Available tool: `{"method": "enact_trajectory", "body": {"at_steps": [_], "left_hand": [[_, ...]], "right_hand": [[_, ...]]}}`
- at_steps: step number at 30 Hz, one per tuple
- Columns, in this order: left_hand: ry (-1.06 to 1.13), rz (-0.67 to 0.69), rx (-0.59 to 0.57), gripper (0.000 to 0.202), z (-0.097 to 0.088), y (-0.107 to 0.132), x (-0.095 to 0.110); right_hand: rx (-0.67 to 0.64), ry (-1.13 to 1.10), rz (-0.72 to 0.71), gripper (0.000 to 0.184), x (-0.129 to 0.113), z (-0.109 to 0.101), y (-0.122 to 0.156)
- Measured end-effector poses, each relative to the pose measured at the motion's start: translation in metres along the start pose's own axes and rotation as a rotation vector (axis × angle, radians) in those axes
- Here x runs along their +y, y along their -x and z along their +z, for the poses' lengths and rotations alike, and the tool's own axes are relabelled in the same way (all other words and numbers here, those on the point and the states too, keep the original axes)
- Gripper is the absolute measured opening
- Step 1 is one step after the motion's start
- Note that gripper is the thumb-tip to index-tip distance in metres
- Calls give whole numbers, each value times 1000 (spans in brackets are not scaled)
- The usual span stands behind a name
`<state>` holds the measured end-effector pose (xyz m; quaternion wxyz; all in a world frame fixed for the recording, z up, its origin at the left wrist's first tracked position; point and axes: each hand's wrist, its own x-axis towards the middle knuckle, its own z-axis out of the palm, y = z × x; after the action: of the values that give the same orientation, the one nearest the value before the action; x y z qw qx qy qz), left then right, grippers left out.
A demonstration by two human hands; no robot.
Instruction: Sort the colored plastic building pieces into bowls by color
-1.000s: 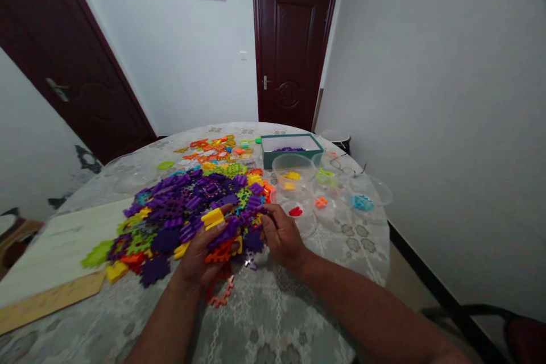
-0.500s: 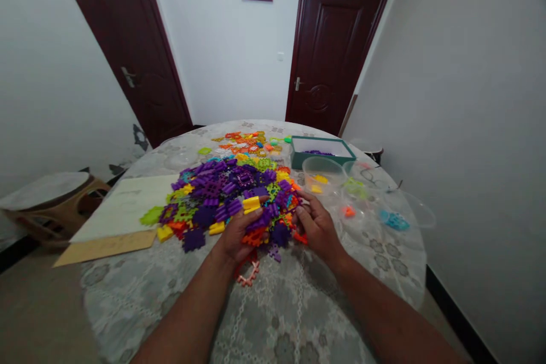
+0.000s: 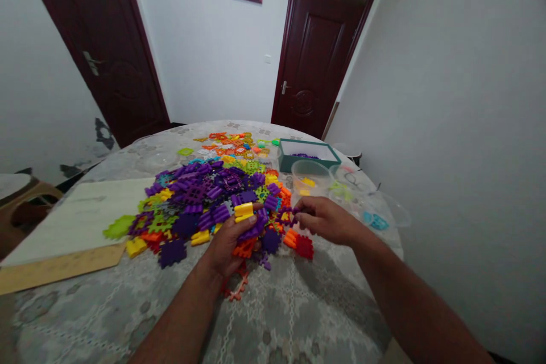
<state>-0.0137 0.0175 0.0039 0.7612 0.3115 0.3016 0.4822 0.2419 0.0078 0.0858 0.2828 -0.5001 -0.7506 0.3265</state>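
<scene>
My left hand (image 3: 225, 242) is closed around a few plastic building pieces. A yellow piece (image 3: 244, 211) sits on top under the thumb, with purple and orange pieces below it. Pinched at the fingertips of my right hand (image 3: 326, 219) is a small purple toothed piece (image 3: 286, 216), at the right edge of the pile. The pile (image 3: 200, 187) of mixed interlocking pieces, mostly purple, spreads beyond both hands. Just below my right hand lies a red square piece (image 3: 304, 247) beside an orange one. A reddish-orange toothed ring (image 3: 237, 294) is partly hidden under my left hand.
A green box (image 3: 307, 166) with purple pieces inside stands behind a clear bowl (image 3: 310, 179) holding yellow pieces. More clear containers with a blue piece (image 3: 375, 220) are at the right. Pale paper (image 3: 85, 205) and a tan strip (image 3: 63, 267) lie left.
The view has turned to the right. My right hand has shifted slightly away from my left, showing the purple toothed piece and the red square more plainly. The left hand keeps its hold.
</scene>
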Motion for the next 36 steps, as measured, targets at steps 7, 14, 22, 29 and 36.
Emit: {"method": "enact_trajectory", "body": {"at_steps": [7,14,22,29,36], "left_hand": [[-68,-41,-1,56,1,1,-7],[-77,-64,6,49,5,3,-6],[-50,-94,-89,40,8,6,-10],[6,-168,-77,30,2,3,-14],[259,-244,-16,31,-3,-2,-2]], "right_hand": [[442,126,294,11,43,-92,-94],[570,101,241,39,58,-89,-111],[-20,103,-255,23,-2,27,-50],[22,131,-247,18,-7,52,-47],[465,591,5,21,44,-14,-59]]}}
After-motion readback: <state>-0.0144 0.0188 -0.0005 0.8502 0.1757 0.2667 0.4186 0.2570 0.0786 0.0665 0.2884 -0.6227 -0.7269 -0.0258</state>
